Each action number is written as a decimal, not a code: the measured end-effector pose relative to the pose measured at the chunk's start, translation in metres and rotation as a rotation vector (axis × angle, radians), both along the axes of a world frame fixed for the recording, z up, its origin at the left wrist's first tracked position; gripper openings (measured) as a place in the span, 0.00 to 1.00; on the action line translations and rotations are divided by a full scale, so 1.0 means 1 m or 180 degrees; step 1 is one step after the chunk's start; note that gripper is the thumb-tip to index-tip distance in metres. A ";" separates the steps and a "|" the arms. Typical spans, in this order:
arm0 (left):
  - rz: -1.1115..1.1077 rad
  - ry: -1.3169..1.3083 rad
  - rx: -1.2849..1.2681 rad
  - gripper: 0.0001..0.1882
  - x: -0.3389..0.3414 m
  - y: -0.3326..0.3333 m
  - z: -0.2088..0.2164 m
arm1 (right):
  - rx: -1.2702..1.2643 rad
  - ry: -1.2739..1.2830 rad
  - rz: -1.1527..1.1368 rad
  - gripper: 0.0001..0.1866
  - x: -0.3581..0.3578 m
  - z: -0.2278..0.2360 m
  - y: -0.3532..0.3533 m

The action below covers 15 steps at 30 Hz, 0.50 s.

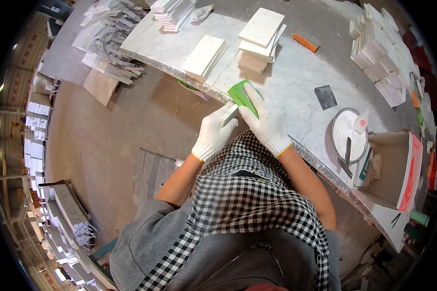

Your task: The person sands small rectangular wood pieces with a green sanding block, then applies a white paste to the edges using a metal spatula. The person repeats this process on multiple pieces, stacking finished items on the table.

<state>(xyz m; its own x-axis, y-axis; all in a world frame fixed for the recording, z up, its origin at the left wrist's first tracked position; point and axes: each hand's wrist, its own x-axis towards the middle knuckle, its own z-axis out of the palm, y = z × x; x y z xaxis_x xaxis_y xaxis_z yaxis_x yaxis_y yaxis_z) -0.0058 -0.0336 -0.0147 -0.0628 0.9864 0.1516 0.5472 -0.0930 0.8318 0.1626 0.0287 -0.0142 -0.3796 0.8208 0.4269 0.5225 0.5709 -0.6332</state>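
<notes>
My left hand (212, 132), in a white knitted glove with a yellow cuff edge, is closed on a white stone tile (230, 113) seen nearly edge-on. A flat green plastic scraper (240, 93) is gripped by my right hand (265, 120), gloved the same way, with its fingers along the scraper. The scraper and the tile are close together at the table's near edge; whether they touch I cannot tell. Beyond my hands stand a low stack of white tiles (205, 56) and a taller, uneven stack (260, 36).
The marble-topped table (296, 87) bears an orange bar (306, 42), a dark square pad (325, 97), a bowl of white paste (345, 123) with a putty knife (348, 154), and a cardboard box (391, 160). More tile stacks (374, 48) stand at right. Stone strips (114, 39) lie at far left.
</notes>
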 end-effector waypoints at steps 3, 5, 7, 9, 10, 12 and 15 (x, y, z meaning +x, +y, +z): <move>0.0010 -0.0304 -0.0013 0.19 0.000 -0.002 -0.003 | 0.0136 -0.0027 0.0060 0.31 -0.003 0.005 -0.010; 0.0081 -0.0789 -0.0103 0.20 0.002 -0.006 -0.004 | 0.0210 0.0069 0.0477 0.31 -0.009 0.038 -0.033; 0.0061 -0.0887 -0.0044 0.21 0.003 -0.005 -0.003 | 0.0220 0.0086 0.0395 0.30 -0.006 0.036 -0.029; -0.0036 0.0103 -0.0161 0.21 0.000 -0.002 0.008 | -0.0150 0.0229 0.0140 0.30 0.000 0.006 -0.008; 0.0042 -0.0054 0.0052 0.21 0.001 -0.004 0.000 | -0.0070 0.0338 0.0051 0.31 0.003 0.000 0.003; -0.0016 0.0020 0.0044 0.21 0.000 -0.003 -0.005 | 0.0125 0.0243 0.0027 0.31 0.004 -0.002 0.002; 0.0180 -0.0977 -0.0115 0.22 0.006 -0.006 -0.007 | 0.0148 -0.0013 0.0327 0.31 -0.002 0.037 -0.032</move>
